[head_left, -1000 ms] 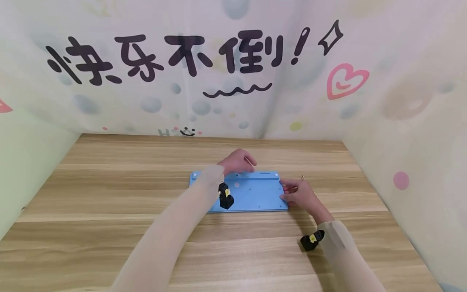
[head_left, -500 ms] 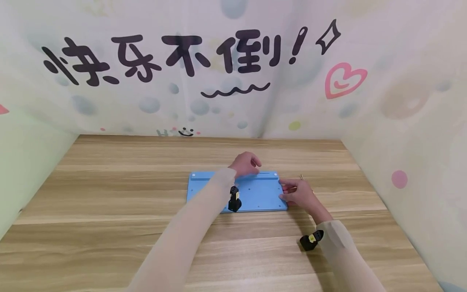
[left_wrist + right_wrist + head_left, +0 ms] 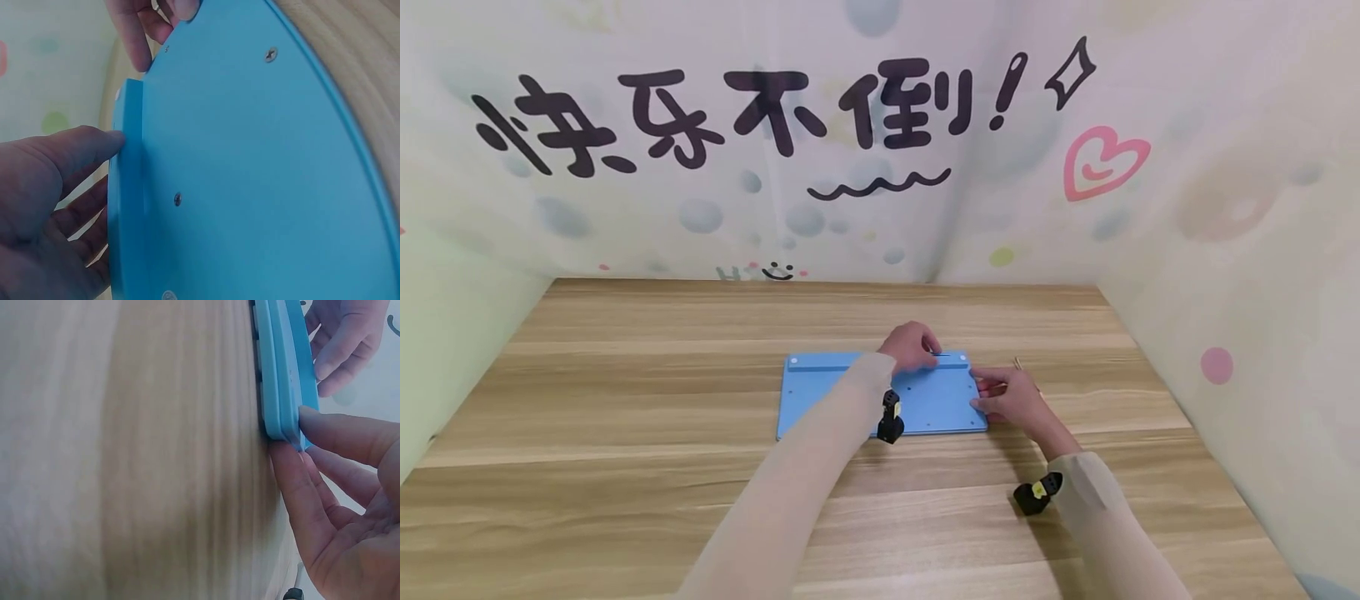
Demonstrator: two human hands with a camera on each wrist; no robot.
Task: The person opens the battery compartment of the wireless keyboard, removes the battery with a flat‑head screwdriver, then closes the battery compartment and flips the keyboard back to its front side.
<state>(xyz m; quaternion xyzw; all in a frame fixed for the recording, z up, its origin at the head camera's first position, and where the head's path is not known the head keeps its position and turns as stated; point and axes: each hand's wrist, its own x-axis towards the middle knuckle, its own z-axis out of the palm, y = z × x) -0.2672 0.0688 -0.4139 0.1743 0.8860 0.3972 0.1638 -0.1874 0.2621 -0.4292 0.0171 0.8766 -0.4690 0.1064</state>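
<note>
A flat blue board [image 3: 936, 404], resembling a keyboard turned underside up, has screws and a raised ridge along its far side. My left hand [image 3: 910, 346] is at that ridge; in the left wrist view its thumb [image 3: 94, 147] touches the ridge of the board [image 3: 250, 156], the other fingers loosely bent beyond the edge. At the board's right end, my right hand [image 3: 1015, 404] grips the edge. The right wrist view shows that hand [image 3: 356, 531] with its thumb on one face of the board [image 3: 278, 375] and fingers at the opposite face.
A thin stick-like object [image 3: 1018, 363] lies beside my right hand, partly hidden by it. The wooden table [image 3: 625, 400] meets a printed cloth wall [image 3: 700, 217] at the back, with further walls on both sides. Black wrist cameras [image 3: 891, 417] hang below my sleeves.
My left hand has moved right along the far edge, uncovering the board's left part, and its thumb has come nearer the right end of the ridge. The right hand keeps its grip.
</note>
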